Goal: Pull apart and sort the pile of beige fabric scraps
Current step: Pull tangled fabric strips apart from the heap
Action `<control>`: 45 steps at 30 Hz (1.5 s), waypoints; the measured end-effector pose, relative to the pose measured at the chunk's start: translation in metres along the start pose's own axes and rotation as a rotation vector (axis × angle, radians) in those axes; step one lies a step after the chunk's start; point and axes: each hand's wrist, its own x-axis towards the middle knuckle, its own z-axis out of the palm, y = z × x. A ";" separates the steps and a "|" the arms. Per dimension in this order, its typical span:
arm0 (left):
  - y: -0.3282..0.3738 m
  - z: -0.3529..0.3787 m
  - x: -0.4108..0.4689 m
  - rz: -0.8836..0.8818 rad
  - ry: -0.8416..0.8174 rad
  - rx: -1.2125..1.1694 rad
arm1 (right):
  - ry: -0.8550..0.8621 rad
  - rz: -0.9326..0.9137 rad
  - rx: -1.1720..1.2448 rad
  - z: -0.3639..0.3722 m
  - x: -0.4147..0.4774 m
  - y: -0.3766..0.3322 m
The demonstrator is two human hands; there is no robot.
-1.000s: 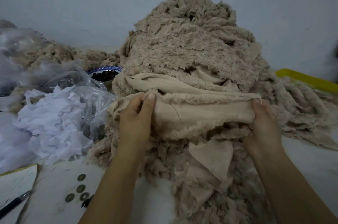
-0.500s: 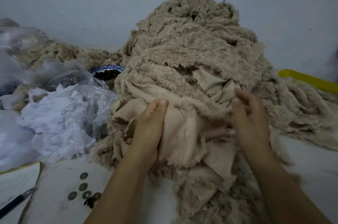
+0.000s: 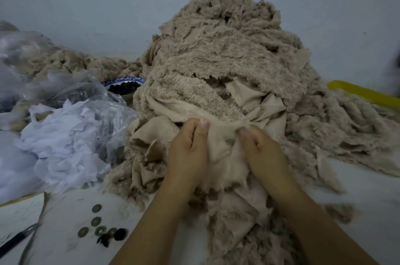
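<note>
A tall pile of beige fluffy fabric scraps (image 3: 227, 52) fills the middle of the view and spreads to the right over the table. At its front lies a smooth-backed beige scrap (image 3: 220, 152) with a frayed lower edge. My left hand (image 3: 188, 152) grips the scrap's top edge, thumb up against the cloth. My right hand (image 3: 264, 154) pinches the same edge just to the right. Both hands sit close together, low on the pile's front. More beige scraps (image 3: 233, 228) hang down between my forearms.
White scraps (image 3: 62, 145) and clear plastic bags (image 3: 91, 96) lie at the left. A blue-rimmed bowl of dark pieces (image 3: 124, 87) stands behind them. Several round washers (image 3: 96, 221) and a pen (image 3: 15, 241) on paper lie at the lower left. A yellow tray edge (image 3: 363, 93) shows at the right.
My hands, spread wide along a stretched scrap a second ago, have come together at the middle. The scrap has bunched and dropped lower against the pile's front.
</note>
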 end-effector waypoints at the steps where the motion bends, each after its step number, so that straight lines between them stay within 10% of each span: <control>1: 0.000 -0.005 0.002 -0.042 0.040 -0.096 | 0.071 0.108 -0.008 -0.006 0.007 0.007; 7: -0.019 -0.030 0.019 -0.031 0.249 0.104 | 0.522 0.342 0.443 -0.039 0.024 0.038; 14: -0.011 0.000 0.003 0.167 -0.224 0.385 | 0.205 0.175 0.510 -0.024 0.010 0.009; 19: -0.003 0.018 -0.012 -0.048 -0.480 0.153 | -0.123 0.000 0.618 -0.003 -0.010 -0.015; 24: -0.002 0.005 0.000 -0.315 -0.106 -0.321 | -0.185 -0.024 0.475 -0.013 -0.005 -0.008; 27: -0.001 -0.004 0.007 -0.481 -0.090 -0.737 | -0.335 -0.027 -0.025 -0.015 0.000 0.007; 41: -0.006 -0.013 0.014 -0.605 -0.016 -0.926 | 0.208 0.216 0.384 -0.026 0.016 0.018; 45: -0.013 -0.003 0.006 -0.487 -0.106 -0.428 | 0.231 0.235 0.694 -0.029 0.017 0.016</control>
